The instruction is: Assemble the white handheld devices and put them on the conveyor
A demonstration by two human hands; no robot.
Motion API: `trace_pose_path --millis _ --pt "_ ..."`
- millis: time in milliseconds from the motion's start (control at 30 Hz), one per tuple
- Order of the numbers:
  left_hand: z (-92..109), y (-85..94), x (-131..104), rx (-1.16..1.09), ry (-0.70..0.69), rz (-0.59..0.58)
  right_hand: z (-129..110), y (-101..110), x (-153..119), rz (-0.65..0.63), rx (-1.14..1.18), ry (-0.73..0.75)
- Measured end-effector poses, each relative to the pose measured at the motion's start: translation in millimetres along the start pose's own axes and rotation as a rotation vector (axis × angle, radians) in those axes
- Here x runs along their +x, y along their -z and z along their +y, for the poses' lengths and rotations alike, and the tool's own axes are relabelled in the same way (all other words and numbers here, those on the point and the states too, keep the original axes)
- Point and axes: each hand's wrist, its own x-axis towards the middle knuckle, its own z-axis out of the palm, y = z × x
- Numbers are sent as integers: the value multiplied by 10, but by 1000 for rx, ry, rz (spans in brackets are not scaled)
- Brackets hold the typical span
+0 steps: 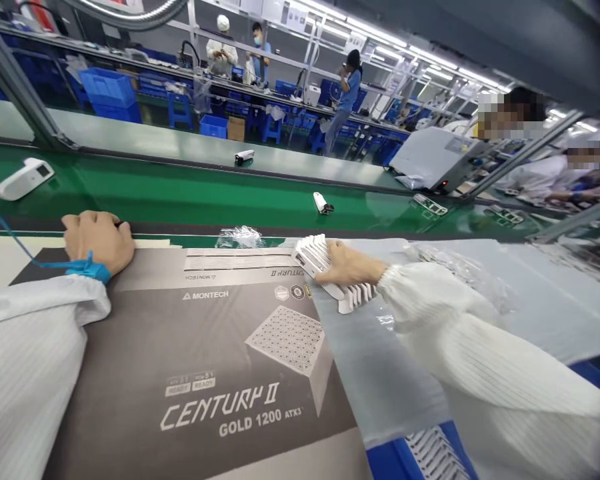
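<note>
My left hand (99,243), with a blue wrist strap (89,266) and its cord, rests at the far left edge of a flattened grey Montech carton (130,347). Its fingers are curled in, and a small dark bit shows beside the thumb; what it holds, if anything, is hidden. My right hand (353,265) is closed on a row of white plastic parts (310,257) with ribbed, slatted edges. These lie over the carton's right side and a translucent grey sheet (380,373). More white slatted parts (436,453) sit in a blue bin (393,460) below.
Beyond the carton runs a green conveyor belt (180,193) carrying white handheld-device housings (25,180) and a smaller white unit (321,203). Crumpled clear plastic (240,236) lies by its near edge. A grey machine (435,159) stands at the back right; co-workers are farther off.
</note>
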Motion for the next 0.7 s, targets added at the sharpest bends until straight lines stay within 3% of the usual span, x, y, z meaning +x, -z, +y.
trace_pose_path --millis 133,267,433,533,700 --pt "68 16 -42 50 104 67 106 -63 -104 64 -39 -23" --pt "83 13 -58 25 93 61 286 130 -215 89 -86 -49" --pt "56 -20 -49 -1 97 92 780 403 -127 199 -135 -332" --pt "56 -14 -54 -21 90 85 1002 336 -37 129 -97 -382" --pt "56 0 -70 -46 79 90 1139 135 -38 51 -29 -330"
